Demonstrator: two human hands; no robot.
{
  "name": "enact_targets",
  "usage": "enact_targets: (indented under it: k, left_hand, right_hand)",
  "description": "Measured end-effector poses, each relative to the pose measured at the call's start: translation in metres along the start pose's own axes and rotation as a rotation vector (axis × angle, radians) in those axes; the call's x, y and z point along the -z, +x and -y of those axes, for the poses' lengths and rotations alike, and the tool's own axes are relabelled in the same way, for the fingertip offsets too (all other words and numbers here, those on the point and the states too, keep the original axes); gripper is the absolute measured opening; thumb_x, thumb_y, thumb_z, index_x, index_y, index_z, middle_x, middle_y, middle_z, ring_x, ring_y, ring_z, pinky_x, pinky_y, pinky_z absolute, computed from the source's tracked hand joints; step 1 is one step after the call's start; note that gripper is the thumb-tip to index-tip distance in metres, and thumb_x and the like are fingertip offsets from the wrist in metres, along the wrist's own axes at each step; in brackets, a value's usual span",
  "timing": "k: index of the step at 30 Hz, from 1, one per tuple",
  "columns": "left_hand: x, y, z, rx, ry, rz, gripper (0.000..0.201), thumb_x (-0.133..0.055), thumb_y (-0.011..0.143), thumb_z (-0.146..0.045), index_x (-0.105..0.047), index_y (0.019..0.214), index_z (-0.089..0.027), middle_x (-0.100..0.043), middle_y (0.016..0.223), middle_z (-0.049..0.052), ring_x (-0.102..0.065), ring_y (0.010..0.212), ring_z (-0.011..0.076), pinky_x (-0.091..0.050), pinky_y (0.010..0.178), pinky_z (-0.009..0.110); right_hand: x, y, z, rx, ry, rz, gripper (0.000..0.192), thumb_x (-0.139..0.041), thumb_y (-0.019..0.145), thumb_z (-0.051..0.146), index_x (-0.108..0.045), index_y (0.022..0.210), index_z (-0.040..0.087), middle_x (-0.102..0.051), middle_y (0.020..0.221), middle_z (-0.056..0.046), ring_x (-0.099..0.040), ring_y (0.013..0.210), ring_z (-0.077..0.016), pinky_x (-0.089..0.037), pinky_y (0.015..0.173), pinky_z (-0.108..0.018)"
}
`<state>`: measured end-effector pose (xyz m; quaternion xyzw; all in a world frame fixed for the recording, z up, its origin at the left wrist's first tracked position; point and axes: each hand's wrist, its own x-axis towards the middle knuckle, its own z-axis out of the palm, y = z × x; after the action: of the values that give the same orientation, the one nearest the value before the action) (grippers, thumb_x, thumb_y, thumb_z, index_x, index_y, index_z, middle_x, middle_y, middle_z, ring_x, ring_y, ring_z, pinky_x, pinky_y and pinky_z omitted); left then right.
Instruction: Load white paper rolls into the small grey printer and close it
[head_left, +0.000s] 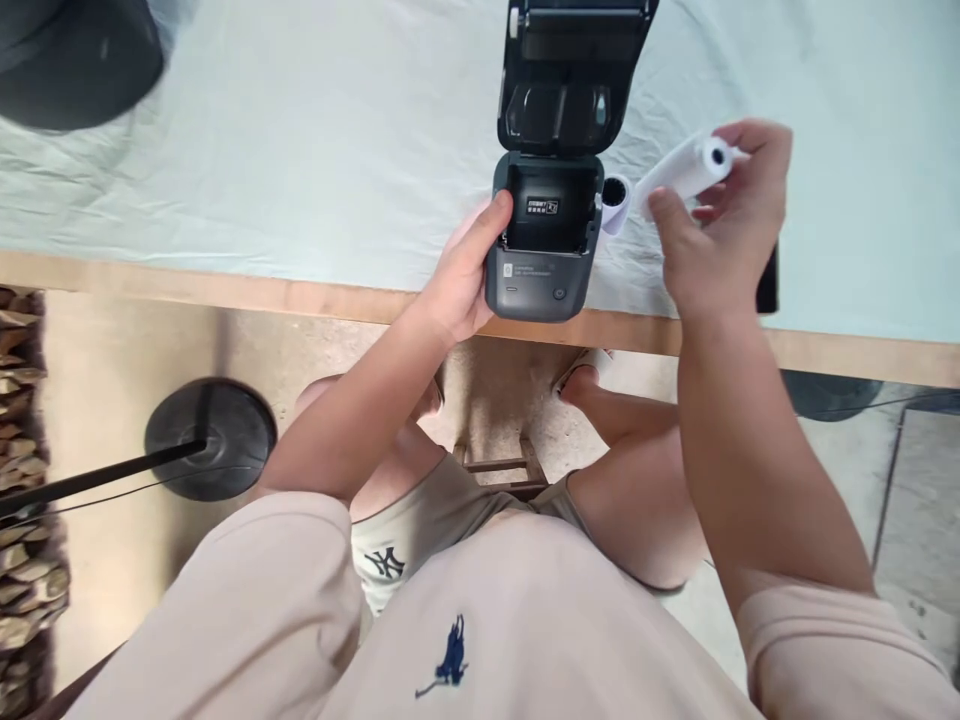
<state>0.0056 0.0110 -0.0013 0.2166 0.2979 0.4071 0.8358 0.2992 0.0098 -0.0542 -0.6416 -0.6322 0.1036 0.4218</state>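
Note:
My left hand point(469, 270) grips the left side of a dark portable label printer point(536, 285), its thumb on the rim of the paper bay. The printer's lid point(574, 80) is flipped up, and no roll sits in the bay. In my right hand point(724, 220) is a white paper roll point(690, 168), pinched between thumb and fingers, its core end facing me. Just right of the printer, between it and my right hand, another white roll point(616, 205) with a wider dark core rests on the cloth, partly hidden by the printer.
A pale cloth point(300, 150) covers the wooden-edged table point(150, 285). At the upper left sits a dark rounded object point(75, 70). Behind my right wrist a flat black object point(768, 282) shows in part. A round black stand base point(210, 440) is on the floor, left; stacked firewood point(26, 560) lies beyond.

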Motion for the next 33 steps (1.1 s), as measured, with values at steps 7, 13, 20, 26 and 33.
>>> enact_targets:
  k: [7, 13, 20, 26, 33]
  left_hand:
    - [-0.002, -0.001, 0.004, -0.012, -0.049, -0.068, 0.041, -0.046, 0.128, -0.039, -0.081, 0.127, -0.017, -0.089, 0.125, 0.004, -0.073, 0.163, 0.0301, -0.064, 0.135, 0.047]
    - [-0.005, -0.006, 0.005, -0.045, -0.030, -0.123, 0.039, -0.045, 0.128, -0.036, -0.080, 0.140, -0.023, -0.090, 0.126, 0.002, -0.073, 0.164, 0.0273, -0.065, 0.133, 0.045]
    - [-0.003, -0.011, 0.004, -0.078, -0.074, -0.151, 0.039, -0.055, 0.123, -0.047, -0.084, 0.132, -0.023, -0.092, 0.138, 0.007, -0.069, 0.168, 0.0324, -0.065, 0.136, 0.046]
    - [0.005, -0.008, 0.009, -0.134, -0.036, -0.170, 0.039, -0.050, 0.124, -0.044, -0.084, 0.125, -0.025, -0.090, 0.135, 0.002, -0.070, 0.168, 0.0303, -0.069, 0.130, 0.047]
    - [0.008, -0.012, 0.012, -0.184, 0.002, -0.179, 0.040, -0.054, 0.121, -0.046, -0.085, 0.111, -0.024, -0.090, 0.135, 0.004, -0.059, 0.177, 0.0310, -0.064, 0.135, 0.044]
  right_hand:
    - [0.006, -0.011, 0.030, -0.063, -0.296, -0.001, 0.045, -0.077, 0.096, 0.026, -0.067, 0.140, 0.031, -0.080, 0.130, -0.013, -0.071, 0.116, -0.0324, -0.055, 0.111, -0.056]
    - [0.004, -0.039, 0.069, 0.168, -0.198, -0.073, 0.047, -0.054, 0.108, 0.033, -0.059, 0.155, 0.034, -0.064, 0.150, -0.019, -0.072, 0.129, -0.0382, -0.063, 0.092, -0.054]
    - [-0.033, -0.044, 0.093, 0.023, -0.323, 0.151, 0.057, -0.062, 0.105, 0.044, -0.053, 0.161, 0.034, -0.062, 0.153, -0.017, -0.071, 0.128, -0.0339, -0.063, 0.080, -0.043]
    - [-0.044, -0.040, 0.098, 0.045, -0.340, 0.049, 0.034, -0.058, 0.109, 0.039, -0.062, 0.142, 0.033, -0.076, 0.137, -0.013, -0.075, 0.110, -0.0304, -0.053, 0.077, -0.039]
    - [-0.056, -0.022, 0.060, 0.056, 0.178, -0.117, 0.053, -0.063, 0.107, 0.068, -0.051, 0.150, 0.040, -0.071, 0.125, -0.009, -0.073, 0.101, -0.0307, -0.058, 0.079, -0.045]
